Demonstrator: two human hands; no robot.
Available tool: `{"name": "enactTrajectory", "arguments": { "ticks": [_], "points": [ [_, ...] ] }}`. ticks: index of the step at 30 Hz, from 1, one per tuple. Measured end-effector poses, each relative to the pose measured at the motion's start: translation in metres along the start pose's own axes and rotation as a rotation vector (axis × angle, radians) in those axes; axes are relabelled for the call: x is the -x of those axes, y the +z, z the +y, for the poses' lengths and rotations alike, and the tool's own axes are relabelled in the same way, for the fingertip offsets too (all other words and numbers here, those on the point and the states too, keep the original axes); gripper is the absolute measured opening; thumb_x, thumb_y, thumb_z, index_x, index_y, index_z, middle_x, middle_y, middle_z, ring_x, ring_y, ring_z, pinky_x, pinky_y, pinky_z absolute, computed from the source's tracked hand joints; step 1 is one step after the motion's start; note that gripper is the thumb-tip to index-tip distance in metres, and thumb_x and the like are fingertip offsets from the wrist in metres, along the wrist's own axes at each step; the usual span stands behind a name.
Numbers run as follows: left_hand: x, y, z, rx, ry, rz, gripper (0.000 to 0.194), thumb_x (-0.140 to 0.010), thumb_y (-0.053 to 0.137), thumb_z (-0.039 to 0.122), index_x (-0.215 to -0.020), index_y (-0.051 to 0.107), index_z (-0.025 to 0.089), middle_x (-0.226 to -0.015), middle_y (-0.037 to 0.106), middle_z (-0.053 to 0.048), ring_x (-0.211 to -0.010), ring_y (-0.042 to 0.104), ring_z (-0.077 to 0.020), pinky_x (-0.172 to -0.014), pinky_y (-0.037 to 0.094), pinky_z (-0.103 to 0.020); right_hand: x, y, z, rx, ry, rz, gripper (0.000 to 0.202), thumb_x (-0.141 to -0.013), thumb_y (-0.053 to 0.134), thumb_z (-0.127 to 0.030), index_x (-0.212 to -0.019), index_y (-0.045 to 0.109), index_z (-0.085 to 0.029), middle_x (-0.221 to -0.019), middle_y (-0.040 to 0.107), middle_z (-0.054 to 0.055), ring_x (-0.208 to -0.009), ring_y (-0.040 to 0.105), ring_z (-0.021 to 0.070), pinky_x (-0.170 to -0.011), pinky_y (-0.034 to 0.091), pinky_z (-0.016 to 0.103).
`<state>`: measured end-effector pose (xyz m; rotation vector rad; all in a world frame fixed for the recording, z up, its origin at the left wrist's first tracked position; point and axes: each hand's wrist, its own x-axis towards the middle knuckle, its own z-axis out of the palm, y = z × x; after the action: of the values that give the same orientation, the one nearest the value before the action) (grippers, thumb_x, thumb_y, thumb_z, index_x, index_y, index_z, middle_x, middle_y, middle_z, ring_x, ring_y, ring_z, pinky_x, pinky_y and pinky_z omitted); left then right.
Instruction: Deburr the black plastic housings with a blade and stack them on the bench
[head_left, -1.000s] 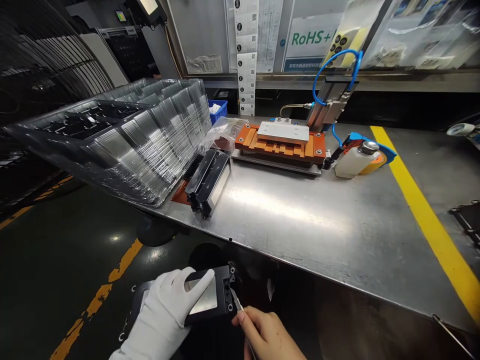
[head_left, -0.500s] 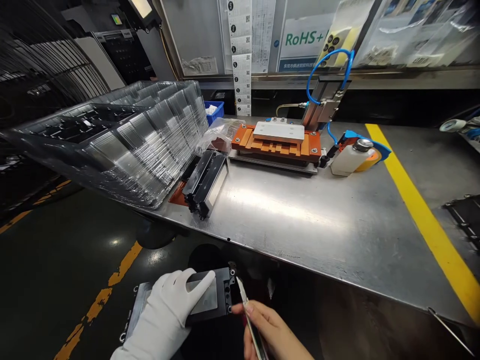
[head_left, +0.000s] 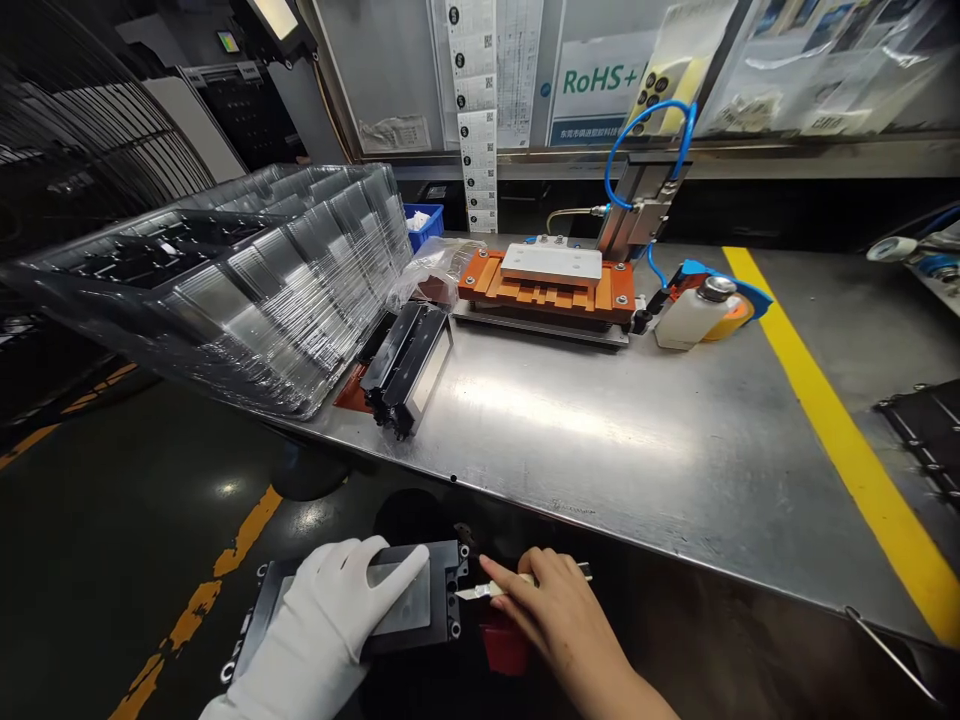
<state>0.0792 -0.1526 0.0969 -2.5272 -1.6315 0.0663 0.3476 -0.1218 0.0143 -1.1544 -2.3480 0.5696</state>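
My left hand (head_left: pixel 337 600), in a white glove, grips a black rectangular plastic housing (head_left: pixel 442 580) with a grey panel on its top face. The housing is held in front of the bench's near edge, its right end toward my other hand. Bare, my right hand (head_left: pixel 555 610) is closed around a utility knife (head_left: pixel 480 591). The blade points left, and its tip is at the housing's right end, by the small ring-shaped lugs; whether it touches cannot be made out. Part of the knife's handle is hidden by my fingers.
On the steel bench (head_left: pixel 570 430) are stacked clear trays (head_left: pixel 300 280), black housings (head_left: pixel 409 370), an orange fixture (head_left: pixel 544 285) with a pneumatic cylinder (head_left: pixel 645 200), and a white bottle (head_left: pixel 694 315). A blue bin (head_left: pixel 426 228) stands behind. Yellow tape (head_left: pixel 825 410) crosses the right side.
My right hand has turned the knife from steeply upright to nearly level, blade now pointing left at the housing's end. The left hand keeps its grip, with the housing shifted slightly.
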Motion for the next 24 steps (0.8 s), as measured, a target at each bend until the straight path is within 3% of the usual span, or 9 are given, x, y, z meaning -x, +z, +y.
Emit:
{"name": "enactTrajectory", "arguments": {
  "ticks": [6,12,18,21,24],
  "points": [
    [-0.003,-0.006,-0.007,-0.028,0.088,-0.029,0.078,-0.058,0.059,0.001,-0.129,0.059,0.034,-0.105,0.066,-0.009,-0.082,0.066,-0.0259,-0.071,0.054,-0.041,-0.004,-0.003,0.006,0.052,-0.077,0.013,0.031,-0.102,0.054,-0.035,-0.131,0.064,-0.033,-0.083,0.064,0.003,-0.069,0.054,0.0178,-0.062,0.041,0.028],
    [-0.005,-0.01,-0.017,0.095,0.129,-0.359,0.098,-0.057,0.06,-0.001,-0.143,0.042,0.043,-0.122,0.058,-0.009,-0.102,0.059,-0.0305,-0.085,0.049,-0.047,-0.008,-0.004,0.008,0.014,-0.138,0.003,0.034,-0.097,0.064,-0.032,-0.131,0.063,-0.035,-0.086,0.064,0.002,-0.073,0.057,0.0176,-0.067,0.043,0.029],
    [-0.014,-0.023,-0.02,0.251,0.172,-0.452,0.09,-0.062,0.061,0.001,-0.139,0.047,0.043,-0.123,0.058,-0.007,-0.104,0.058,-0.0294,-0.085,0.049,-0.043,-0.009,-0.005,0.01,-0.016,-0.173,-0.051,0.036,-0.097,0.064,-0.029,-0.133,0.063,-0.035,-0.087,0.066,0.004,-0.075,0.06,0.0188,-0.069,0.046,0.03],
    [-0.009,-0.017,-0.017,0.24,0.12,-0.411,0.096,-0.057,0.061,-0.001,-0.141,0.045,0.043,-0.127,0.057,-0.009,-0.106,0.059,-0.0328,-0.086,0.05,-0.048,-0.003,-0.01,0.005,-0.129,-0.074,-0.112,0.033,-0.105,0.047,-0.038,-0.132,0.064,-0.032,-0.09,0.069,0.006,-0.078,0.063,0.0213,-0.071,0.048,0.033],
    [-0.003,-0.005,-0.013,0.164,0.032,-0.279,0.096,-0.054,0.06,-0.005,-0.14,0.049,0.038,-0.123,0.059,-0.012,-0.103,0.06,-0.0336,-0.085,0.05,-0.05,0.004,-0.013,-0.01,-0.53,0.229,-0.338,0.048,-0.107,0.031,-0.05,-0.117,0.071,-0.025,-0.076,0.07,0.004,-0.065,0.065,0.0173,-0.063,0.049,0.027]
  ]
}}
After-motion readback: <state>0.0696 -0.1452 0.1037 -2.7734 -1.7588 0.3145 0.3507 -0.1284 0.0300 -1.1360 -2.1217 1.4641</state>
